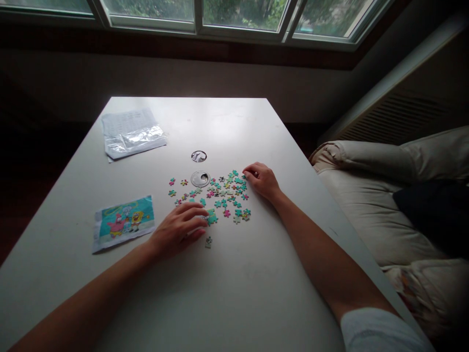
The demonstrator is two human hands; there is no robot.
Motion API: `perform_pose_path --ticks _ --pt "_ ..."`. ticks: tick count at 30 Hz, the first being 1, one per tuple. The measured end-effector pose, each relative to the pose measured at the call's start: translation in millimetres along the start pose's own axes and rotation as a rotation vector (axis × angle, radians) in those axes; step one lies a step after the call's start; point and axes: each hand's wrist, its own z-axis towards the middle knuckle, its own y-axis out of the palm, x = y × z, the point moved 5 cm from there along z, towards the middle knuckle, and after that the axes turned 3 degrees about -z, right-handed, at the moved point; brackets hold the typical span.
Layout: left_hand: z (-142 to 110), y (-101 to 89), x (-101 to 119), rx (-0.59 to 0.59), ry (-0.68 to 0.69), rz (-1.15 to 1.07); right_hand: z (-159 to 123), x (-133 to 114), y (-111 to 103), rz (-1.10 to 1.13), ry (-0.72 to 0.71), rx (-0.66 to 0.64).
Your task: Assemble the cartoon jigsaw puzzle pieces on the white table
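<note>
Spreading loosely, my left hand (205, 220) reaches the joined jigsaw pieces (212, 217), just beyond one lone piece (208, 242). A cartoon-printed packet (124, 223) lies left of my wrist. Past them, loose pieces (226, 213) scatter; my right hand (245, 173) curls at their far right edge, whether pinching one I cannot tell. Farther sit plastic-covered papers (132, 132).

Room, likely home: cushioned sofa (351, 205), wide window (242, 14), white table (234, 293)
</note>
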Motion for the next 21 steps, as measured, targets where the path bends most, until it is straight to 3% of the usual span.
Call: perform_pose_path --ticks 12,18,21 --pt "-0.4 -32.0 -25.1 0.026 -0.147 0.146 0.8 -0.1 0.4 -0.007 0.010 -0.011" --pt "0.4 -22.8 -2.0 -0.269 -0.225 0.026 0.9 -0.1 0.8 -0.011 0.012 -0.011" --pt "-1.6 -21.9 5.1 -0.343 -0.248 0.021 0.9 -0.9 0.6 -0.012 0.004 -0.010"
